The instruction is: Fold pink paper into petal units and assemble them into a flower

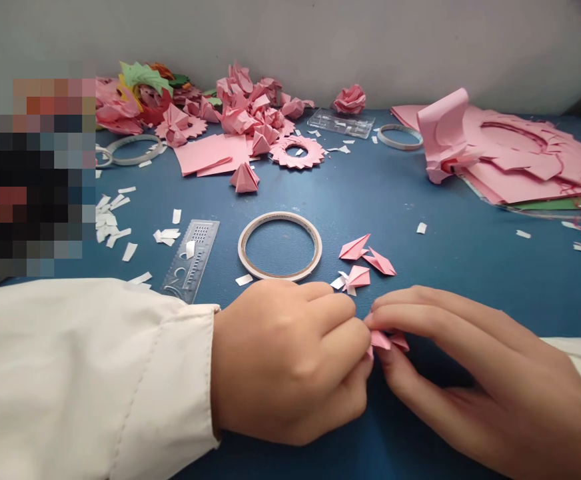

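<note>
My left hand [290, 360] and my right hand [475, 380] meet near the front of the blue table [420, 193]. Both pinch a small folded pink paper piece [388, 341] between fingertips; most of it is hidden by the fingers. Just beyond the hands lie three folded pink paper pieces [365, 259]. A nearly used-up tape ring [279, 245] lies flat behind my left hand. A clear plastic ruler [191, 260] lies to its left.
Pink paper sheets and cut scraps [515, 160] are piled at the right. Folded pink flowers and pieces [250, 110] sit at the back, with a pink paper ring [296, 152], more tape rings [399, 136], and white paper bits [115, 223] scattered left.
</note>
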`<act>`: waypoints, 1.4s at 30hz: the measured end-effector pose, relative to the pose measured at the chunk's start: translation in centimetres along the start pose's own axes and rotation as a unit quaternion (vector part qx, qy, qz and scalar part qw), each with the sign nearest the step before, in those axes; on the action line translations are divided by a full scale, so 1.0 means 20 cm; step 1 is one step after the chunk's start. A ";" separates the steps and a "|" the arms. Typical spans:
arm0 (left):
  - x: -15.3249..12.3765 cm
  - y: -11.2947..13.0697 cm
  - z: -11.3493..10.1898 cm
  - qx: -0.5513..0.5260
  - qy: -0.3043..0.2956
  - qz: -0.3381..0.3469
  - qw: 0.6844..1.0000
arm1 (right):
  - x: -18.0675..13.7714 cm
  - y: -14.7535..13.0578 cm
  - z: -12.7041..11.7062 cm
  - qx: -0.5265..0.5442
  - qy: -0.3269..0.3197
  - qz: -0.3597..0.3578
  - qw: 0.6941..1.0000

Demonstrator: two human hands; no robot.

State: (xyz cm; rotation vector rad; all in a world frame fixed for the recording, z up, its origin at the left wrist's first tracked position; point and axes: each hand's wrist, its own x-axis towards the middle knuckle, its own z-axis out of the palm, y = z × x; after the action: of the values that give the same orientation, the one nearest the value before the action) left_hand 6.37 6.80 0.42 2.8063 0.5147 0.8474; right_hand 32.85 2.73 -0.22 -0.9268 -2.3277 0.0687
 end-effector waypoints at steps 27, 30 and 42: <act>0.00 0.00 0.01 0.047 0.047 -0.055 0.996 | -0.13 0.03 0.02 0.062 0.033 0.171 0.983; 0.00 0.00 0.00 0.042 0.037 -0.036 0.998 | -0.16 0.03 0.03 0.064 0.035 0.173 0.982; -0.02 0.01 -0.01 0.082 0.047 -0.013 0.995 | -0.06 -0.02 0.08 0.140 0.047 0.101 0.984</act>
State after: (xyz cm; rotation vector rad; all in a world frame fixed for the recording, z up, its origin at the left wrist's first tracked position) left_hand 5.97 6.43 0.36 2.9103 0.6616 0.9771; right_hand 32.33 1.95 -2.12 -0.9943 -2.0648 0.4178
